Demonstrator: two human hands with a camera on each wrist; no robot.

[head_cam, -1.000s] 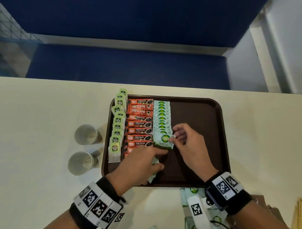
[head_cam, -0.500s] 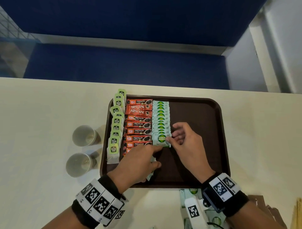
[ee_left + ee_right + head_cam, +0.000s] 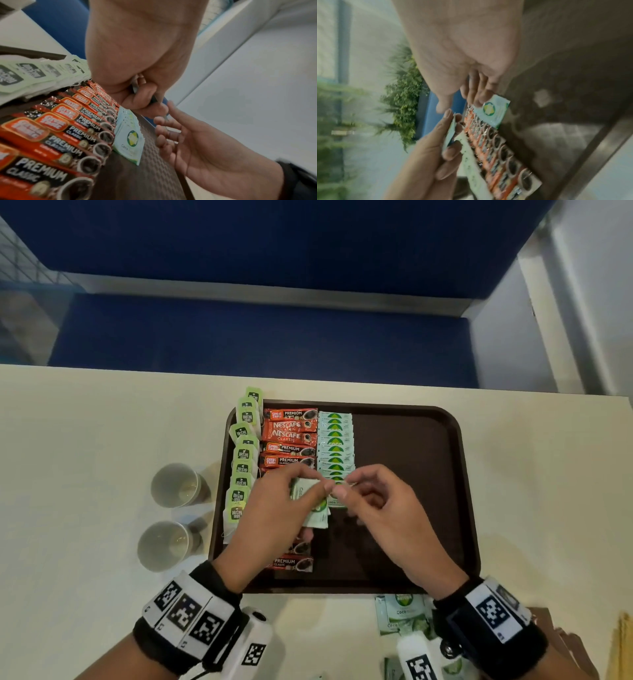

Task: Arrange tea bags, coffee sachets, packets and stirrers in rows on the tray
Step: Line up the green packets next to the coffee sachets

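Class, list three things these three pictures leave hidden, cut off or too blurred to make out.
1. Head view: the left hand covers several red coffee sachets.
2. Head view: the bottom edge cuts off the loose pale green packets on the table.
3. Right wrist view: blur makes sachet print unreadable.

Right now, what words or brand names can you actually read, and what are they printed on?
"NESCAFE CLASSIC": two red coffee sachets.
"Great Taste PREMIUM CLASSIC": the other red coffee sachets.
"McCoy teas": green tea bag tags.
"Coco": pale green packets; rest too blurred.
Wristband markers: patterns, no words.
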